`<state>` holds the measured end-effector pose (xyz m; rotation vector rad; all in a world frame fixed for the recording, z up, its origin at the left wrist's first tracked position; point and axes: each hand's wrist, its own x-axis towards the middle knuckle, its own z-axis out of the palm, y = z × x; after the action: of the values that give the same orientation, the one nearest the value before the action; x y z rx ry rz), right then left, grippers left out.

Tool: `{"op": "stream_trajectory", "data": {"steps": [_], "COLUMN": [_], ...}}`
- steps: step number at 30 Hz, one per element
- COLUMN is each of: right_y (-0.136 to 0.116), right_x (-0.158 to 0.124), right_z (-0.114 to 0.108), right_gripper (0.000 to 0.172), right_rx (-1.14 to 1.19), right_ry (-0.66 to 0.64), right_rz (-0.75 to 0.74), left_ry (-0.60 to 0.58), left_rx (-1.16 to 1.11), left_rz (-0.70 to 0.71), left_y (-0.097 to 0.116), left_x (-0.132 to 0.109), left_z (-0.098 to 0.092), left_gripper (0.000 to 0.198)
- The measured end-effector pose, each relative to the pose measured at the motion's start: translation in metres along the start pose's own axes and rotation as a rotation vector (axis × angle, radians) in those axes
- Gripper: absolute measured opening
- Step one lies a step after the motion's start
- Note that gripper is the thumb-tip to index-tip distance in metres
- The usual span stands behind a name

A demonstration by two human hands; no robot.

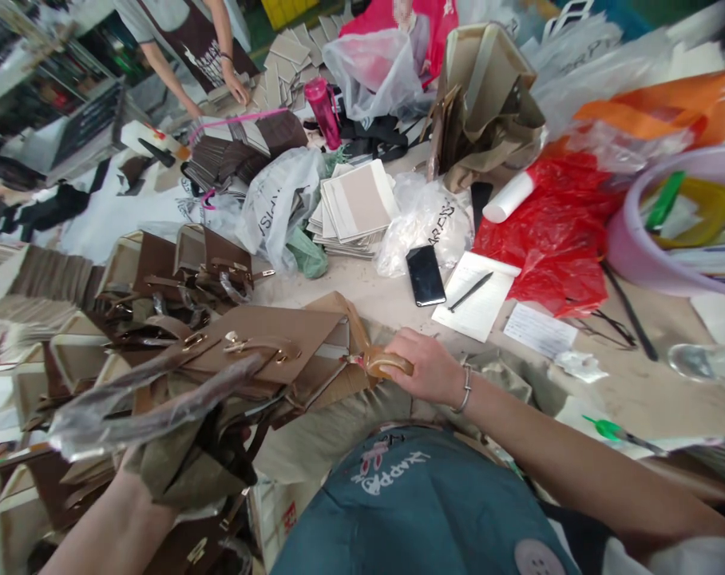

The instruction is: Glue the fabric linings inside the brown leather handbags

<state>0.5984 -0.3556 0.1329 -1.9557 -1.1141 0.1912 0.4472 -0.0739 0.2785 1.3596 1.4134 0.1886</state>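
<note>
A brown handbag (267, 339) lies tilted in front of me, its handle and wrapped strap toward the left. My left hand (150, 487) reaches under the bag among olive lining cloth (188, 463); its fingers are mostly hidden. Closed around an amber squeeze bottle (390, 365) is my right hand (425, 367). The bottle's narrow tip points left and meets or nearly meets the bag's side edge. Behind the bag is a tan cardboard piece (338, 307).
More brown handbags (152, 263) crowd the left side. A phone (425, 275), a notepad (476, 295) with a pen, a red plastic bag (548, 231) and a purple basin (631, 239) lie ahead and right. A co-worker (195, 48) stands across the table. Green-handled snips (608, 429) lie right.
</note>
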Motion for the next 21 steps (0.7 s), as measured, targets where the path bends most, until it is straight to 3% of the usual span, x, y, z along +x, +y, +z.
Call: {"op": "stream_trajectory", "data": {"steps": [3, 7, 10, 14, 17, 21], "right_y": [0.000, 0.001, 0.004, 0.005, 0.005, 0.008], "right_x": [-0.001, -0.008, -0.016, -0.023, -0.023, -0.017], "right_z": [0.000, 0.003, 0.004, 0.002, 0.000, 0.000], "right_gripper": [0.004, 0.006, 0.011, 0.019, 0.016, 0.016], "right_rx": [-0.059, -0.150, -0.208, -0.163, -0.106, -0.151], "right_ry": [-0.035, -0.002, 0.051, 0.106, 0.075, 0.011], "right_rz": [-0.059, -0.170, -0.235, -0.235, -0.235, -0.286], "left_ry": [-0.072, -0.138, -0.174, -0.122, -0.159, -0.146], "left_rx": [-0.020, 0.025, 0.025, 0.030, 0.041, 0.009], "left_rz": [-0.221, -0.223, -0.212, -0.245, -0.248, -0.262], "left_y": [0.035, 0.060, 0.062, 0.058, 0.055, 0.056], "left_x": [-0.015, -0.021, -0.018, -0.015, -0.013, -0.014], "left_z": [0.033, 0.055, 0.057, 0.052, 0.050, 0.053], "left_gripper": [0.023, 0.015, 0.015, 0.026, 0.033, 0.025]}}
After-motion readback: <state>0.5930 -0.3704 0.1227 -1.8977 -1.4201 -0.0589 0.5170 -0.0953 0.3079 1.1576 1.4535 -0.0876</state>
